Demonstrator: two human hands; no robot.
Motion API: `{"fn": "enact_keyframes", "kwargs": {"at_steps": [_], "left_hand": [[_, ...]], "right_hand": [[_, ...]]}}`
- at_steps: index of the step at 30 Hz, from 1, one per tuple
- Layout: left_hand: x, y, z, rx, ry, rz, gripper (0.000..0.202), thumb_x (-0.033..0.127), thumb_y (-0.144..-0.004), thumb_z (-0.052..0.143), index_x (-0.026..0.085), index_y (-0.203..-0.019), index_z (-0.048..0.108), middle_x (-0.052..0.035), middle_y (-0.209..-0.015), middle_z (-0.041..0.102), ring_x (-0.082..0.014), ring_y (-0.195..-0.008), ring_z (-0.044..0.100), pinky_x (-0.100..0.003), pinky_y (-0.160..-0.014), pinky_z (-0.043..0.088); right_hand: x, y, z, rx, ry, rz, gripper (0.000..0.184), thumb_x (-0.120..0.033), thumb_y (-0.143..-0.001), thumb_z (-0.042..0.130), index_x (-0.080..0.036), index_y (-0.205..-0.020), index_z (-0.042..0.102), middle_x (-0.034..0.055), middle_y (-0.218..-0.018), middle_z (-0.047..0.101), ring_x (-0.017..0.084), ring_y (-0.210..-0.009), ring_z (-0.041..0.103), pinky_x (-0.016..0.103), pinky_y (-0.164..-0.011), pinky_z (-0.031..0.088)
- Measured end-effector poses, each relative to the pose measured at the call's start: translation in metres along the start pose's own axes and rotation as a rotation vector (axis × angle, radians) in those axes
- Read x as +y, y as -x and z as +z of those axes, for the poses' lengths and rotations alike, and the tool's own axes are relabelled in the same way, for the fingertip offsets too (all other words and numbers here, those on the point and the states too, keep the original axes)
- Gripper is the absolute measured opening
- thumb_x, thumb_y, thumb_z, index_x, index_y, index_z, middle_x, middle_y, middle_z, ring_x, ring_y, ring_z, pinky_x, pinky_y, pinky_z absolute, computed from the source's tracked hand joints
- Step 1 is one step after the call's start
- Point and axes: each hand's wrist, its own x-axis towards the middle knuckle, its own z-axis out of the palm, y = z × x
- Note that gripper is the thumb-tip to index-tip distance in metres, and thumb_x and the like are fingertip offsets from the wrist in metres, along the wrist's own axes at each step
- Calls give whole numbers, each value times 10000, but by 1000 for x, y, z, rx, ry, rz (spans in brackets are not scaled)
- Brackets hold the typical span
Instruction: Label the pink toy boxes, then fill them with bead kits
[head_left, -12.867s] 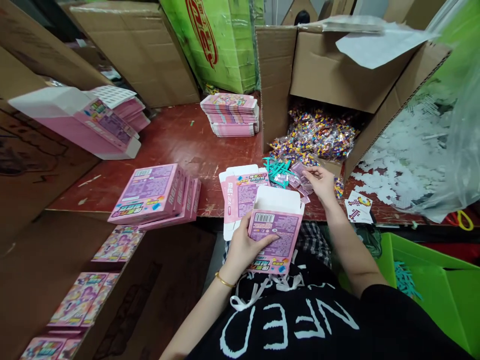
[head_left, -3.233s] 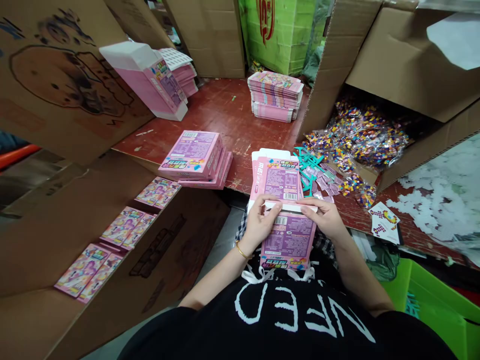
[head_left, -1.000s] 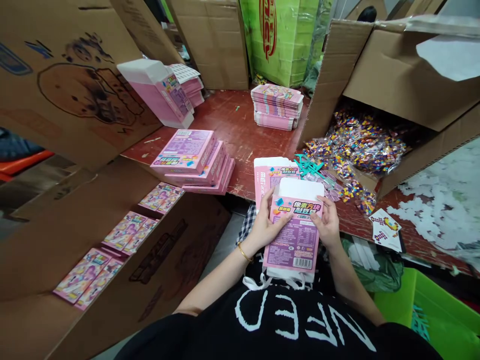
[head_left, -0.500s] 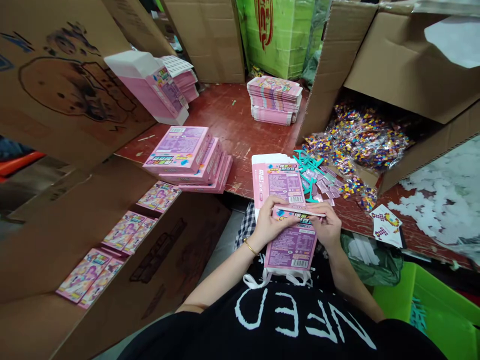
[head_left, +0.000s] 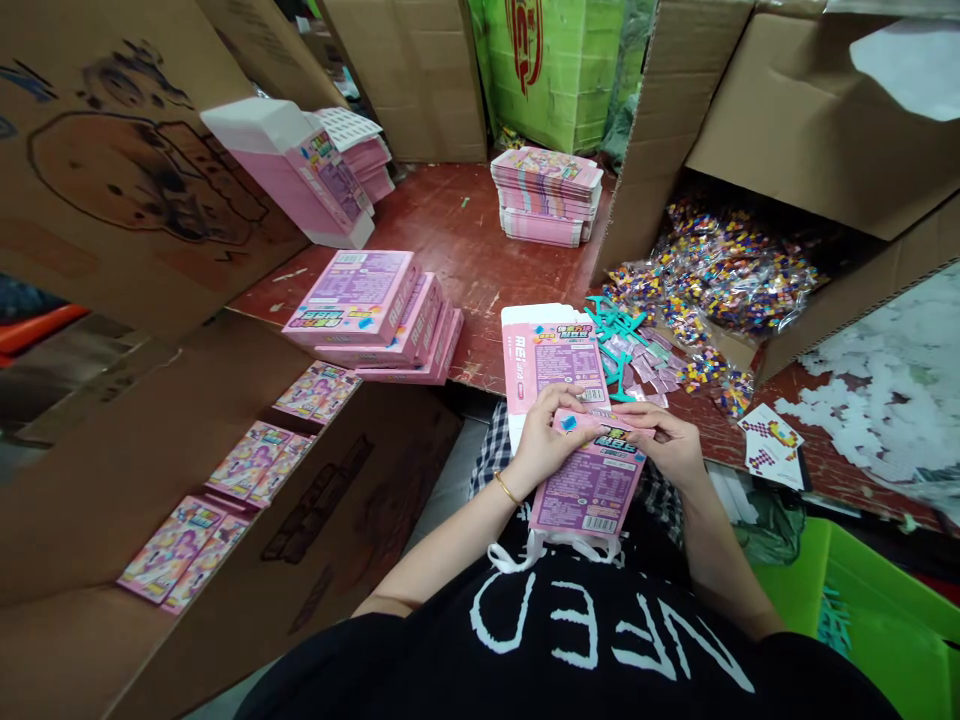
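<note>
A pink and purple printed box is held upright against my lap, its back panel with the barcode towards me. My left hand grips its upper left corner, thumb on the printed face. At the upper right, my right hand pinches the top edge, where the end flap looks folded down. The fingers behind the box are hidden. Just beyond my hands, a flat, unfolded pink box lies over the table edge. Turquoise plastic pieces and small clear pink-tinted sheets lie beside it.
Stacked pink boxes stand on the red table; flat box blanks lie behind. Bags of coloured beads spill from a carton at right. An open carton at left holds several boxes. A green bin is at lower right.
The top flap, which stuck out towards me, is now folded down along the box's upper edge. My right hand has shifted slightly right, and the box tilts a little more.
</note>
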Motion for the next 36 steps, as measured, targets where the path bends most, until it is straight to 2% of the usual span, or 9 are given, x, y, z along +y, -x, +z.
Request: {"fn": "enact_keyframes", "kwargs": {"at_steps": [5,9,12,15,18,21,26,32,36], "left_hand": [[13,-20,-22,312,-29,107,342,472,-767,787,201,-840,593,-59,-1044,650,-212,-1036,642,-405,-965,496],[19,-37,-44,515,-52,187,427,638,-866,589,261,-1028,471,-82,-1265,577,-246,-1216,592,-457,-1043,469],[24,-33,-50,337,-301,343,769,692,-674,757,307,-1243,412,-119,-1449,450,-328,-1416,409,-556,-1177,302],[32,-17,-46,-95,-412,526,949,611,-590,859,348,-1384,410,-103,-1401,536,-349,-1383,454,-588,-1203,214],[35,0,-40,-571,-291,502,721,491,-736,806,307,-1369,514,-58,-1050,729,-238,-952,721,-423,-1012,500],[28,12,-40,-495,-249,381,711,508,-653,864,223,-1252,609,-58,-889,747,-201,-728,723,-291,-719,577],[15,20,-43,-295,-327,42,830,548,-593,880,210,-1287,577,-86,-1047,736,-264,-914,727,-370,-842,583],[20,16,-37,-314,-381,-195,781,546,-630,862,218,-1272,562,-67,-1076,729,-257,-968,707,-366,-875,553],[22,12,-30,-276,-435,-279,760,564,-644,844,230,-1263,558,-49,-1079,730,-256,-970,706,-362,-866,548]], "right_hand": [[-9,13,-2,-65,12,30,1072,-428,-435,976,-280,-1391,514,143,-1509,456,309,-1319,537,448,-1025,514],[-15,13,-20,-10,2,160,598,-466,-568,914,-234,-1075,698,77,-1011,735,246,-881,709,384,-793,595],[-20,14,-28,93,-207,159,417,-595,-644,826,-227,-822,739,51,-720,716,228,-628,670,361,-597,571],[-26,14,-23,-282,-364,181,467,-645,-636,803,-187,-709,739,55,-614,679,192,-491,619,298,-464,494],[-22,5,-17,-592,-390,281,628,-764,-630,728,-156,-785,746,78,-655,700,176,-468,616,270,-430,463],[6,-14,-29,-261,-18,285,677,-776,-771,567,-177,-1045,723,113,-900,747,218,-699,697,330,-610,557],[66,-35,-68,107,628,281,249,-347,-782,692,-197,-978,726,140,-1134,681,303,-1156,577,480,-1056,428],[83,-42,-87,116,652,314,158,-220,-633,783,-181,-677,636,58,-814,665,246,-889,611,423,-899,492],[47,-45,-81,300,502,209,251,-373,-746,755,-162,-845,661,44,-785,686,180,-731,634,327,-723,532]]}}
